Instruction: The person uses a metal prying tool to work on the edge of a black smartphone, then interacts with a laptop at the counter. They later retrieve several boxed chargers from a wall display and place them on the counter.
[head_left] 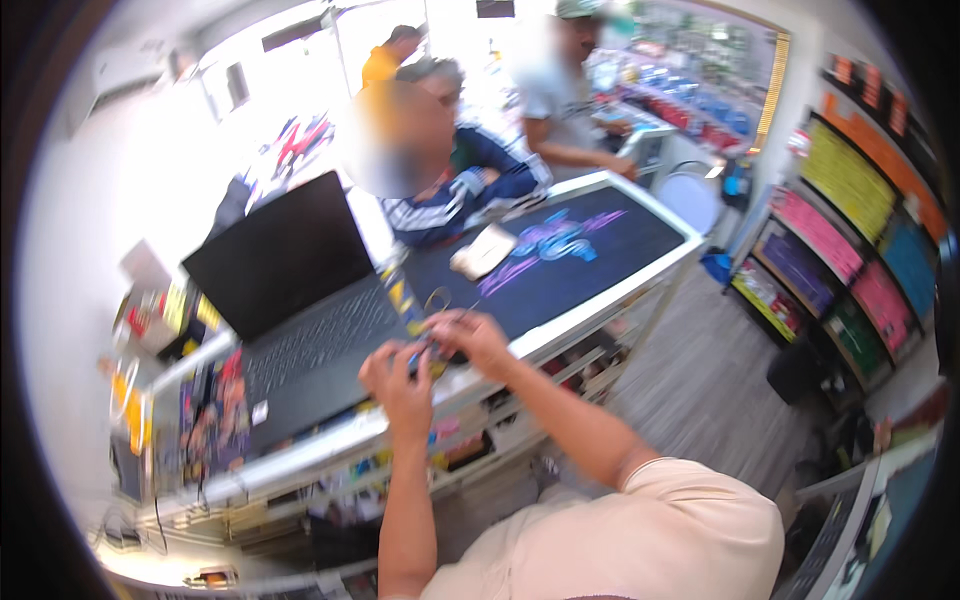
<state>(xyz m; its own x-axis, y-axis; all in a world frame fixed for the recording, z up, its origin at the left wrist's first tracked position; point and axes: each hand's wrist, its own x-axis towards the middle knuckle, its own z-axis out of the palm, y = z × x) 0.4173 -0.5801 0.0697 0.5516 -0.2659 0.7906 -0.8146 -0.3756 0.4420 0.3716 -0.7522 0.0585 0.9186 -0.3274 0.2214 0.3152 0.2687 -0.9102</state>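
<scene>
Over the counter's near edge, both of my hands meet in front of the laptop's right side. My left hand [398, 378] is closed, fingers bent around a small dark object [416, 360] whose kind is too blurred to tell. Close against it, my right hand [476, 342] has its fingers pinched together; what they hold, if anything, I cannot make out. A large black open laptop [320, 340] with a dark screen stands to the left. Just beyond my fingers is a roll of tape [438, 299], or a similar ring, beside a yellow-and-dark strip [401, 300].
A dark printed mat [610, 250] covers the right of the glass-sided counter [660, 256], with a crumpled pale cloth [484, 252] on it. A person in a striped dark-blue jacket [430, 215] leans on the far edge; another person [565, 125] stands behind. Colourful shelves [815, 235] line the right wall.
</scene>
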